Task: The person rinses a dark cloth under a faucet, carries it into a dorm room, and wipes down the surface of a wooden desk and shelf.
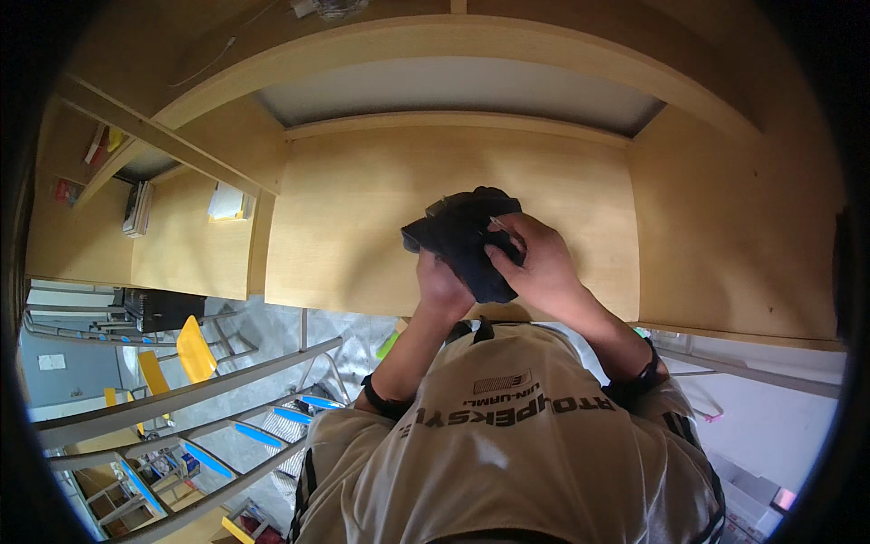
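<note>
A bunched black cloth item (459, 231), perhaps a cap or a folded garment, is held above the light wooden desk top (326, 211). From below, my left hand (443, 282) supports it, with most of the fingers hidden under the fabric. My right hand (542, 257) grips its right side, thumb and fingers curled against the cloth. Something small and pale shows at the right fingertips, too small to identify.
Wooden side panels and a raised shelf (462, 41) frame the desk. Books (138, 209) and papers (230, 202) occupy the left compartment. A metal ladder with blue treads (207, 459) runs at lower left, near a yellow chair (196, 350).
</note>
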### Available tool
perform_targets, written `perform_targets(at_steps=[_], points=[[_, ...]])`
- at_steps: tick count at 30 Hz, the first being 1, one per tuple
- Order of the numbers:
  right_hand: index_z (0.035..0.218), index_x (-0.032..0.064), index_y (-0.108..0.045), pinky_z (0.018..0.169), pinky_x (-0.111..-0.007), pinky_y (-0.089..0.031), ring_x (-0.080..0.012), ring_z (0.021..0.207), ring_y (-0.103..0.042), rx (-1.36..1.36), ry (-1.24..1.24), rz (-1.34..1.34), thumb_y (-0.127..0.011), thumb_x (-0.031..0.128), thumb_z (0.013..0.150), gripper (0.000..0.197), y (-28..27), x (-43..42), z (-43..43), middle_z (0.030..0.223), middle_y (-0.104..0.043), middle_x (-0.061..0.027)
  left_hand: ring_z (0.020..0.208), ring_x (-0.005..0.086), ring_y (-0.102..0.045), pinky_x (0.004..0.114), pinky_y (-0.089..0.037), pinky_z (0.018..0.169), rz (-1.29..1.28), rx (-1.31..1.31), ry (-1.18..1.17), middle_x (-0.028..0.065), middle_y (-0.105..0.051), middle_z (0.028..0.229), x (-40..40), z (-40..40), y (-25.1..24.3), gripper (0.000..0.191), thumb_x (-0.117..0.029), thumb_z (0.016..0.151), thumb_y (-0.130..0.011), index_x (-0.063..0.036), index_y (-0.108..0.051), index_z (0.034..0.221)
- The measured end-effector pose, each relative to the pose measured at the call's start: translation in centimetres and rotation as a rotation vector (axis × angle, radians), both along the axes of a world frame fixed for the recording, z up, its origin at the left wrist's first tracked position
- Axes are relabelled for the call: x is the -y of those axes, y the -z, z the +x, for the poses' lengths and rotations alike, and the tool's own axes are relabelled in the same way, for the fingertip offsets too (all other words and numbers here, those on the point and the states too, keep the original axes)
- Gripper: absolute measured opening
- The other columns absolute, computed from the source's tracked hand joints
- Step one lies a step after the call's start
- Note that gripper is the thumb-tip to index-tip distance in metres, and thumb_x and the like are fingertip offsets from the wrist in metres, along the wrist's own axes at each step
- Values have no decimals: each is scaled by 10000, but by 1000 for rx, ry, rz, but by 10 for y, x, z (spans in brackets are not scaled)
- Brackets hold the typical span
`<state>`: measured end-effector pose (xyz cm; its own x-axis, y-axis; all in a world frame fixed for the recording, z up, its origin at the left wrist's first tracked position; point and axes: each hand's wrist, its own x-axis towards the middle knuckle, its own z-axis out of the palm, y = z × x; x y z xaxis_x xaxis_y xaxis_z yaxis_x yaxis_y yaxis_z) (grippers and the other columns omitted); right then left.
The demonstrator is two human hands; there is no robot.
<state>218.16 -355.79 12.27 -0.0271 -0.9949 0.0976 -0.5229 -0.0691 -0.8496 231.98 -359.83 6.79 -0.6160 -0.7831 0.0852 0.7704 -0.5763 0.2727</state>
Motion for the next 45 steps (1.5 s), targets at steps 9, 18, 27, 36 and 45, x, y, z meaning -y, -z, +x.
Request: perform_targets(at_steps=[9,18,27,36,45], points=[[874,97,-584,552,-367,-479,-282,641,-596,-235,-80,-315,-641,81,731,156,-14,26,19,779,-584,-86,1203,260,-471,394,-370,1036,46,37,-159,117,-474,1322,0,30,-4,509,-400,964,-333,-48,-405,1324],[743,14,-580,462,-310,-371,-82,488,-426,-146,-300,-474,-633,215,843,230,-141,164,107,552,-477,-31,1289,306,-375,453,-262,1099,188,105,-386,132,-396,1400,-17,74,16,633,-511,919,-359,-67,-362,1370],[1096,13,-421,807,-376,-352,-253,919,-405,-476,-202,-576,-561,349,864,432,-241,297,165,1020,-425,-133,1248,307,-418,445,-301,1073,268,106,-414,140,-435,1364,-30,85,31,635,-521,923,-335,-51,-394,1345],[956,47,-610,614,-410,-445,-351,699,-566,-329,-51,183,-497,241,924,227,69,-38,-56,779,-577,-194,1242,318,-420,451,-288,1081,273,118,-358,142,-470,1336,-16,92,36,583,-482,916,-382,-54,-454,1306],[1356,-67,-259,910,-435,-447,-410,1104,-519,-798,460,969,-714,280,707,865,232,-336,-140,1238,-480,-296,1251,301,-418,464,-304,1062,135,98,61,115,-443,1361,15,36,-5,612,-528,911,-386,-67,-451,1308]])
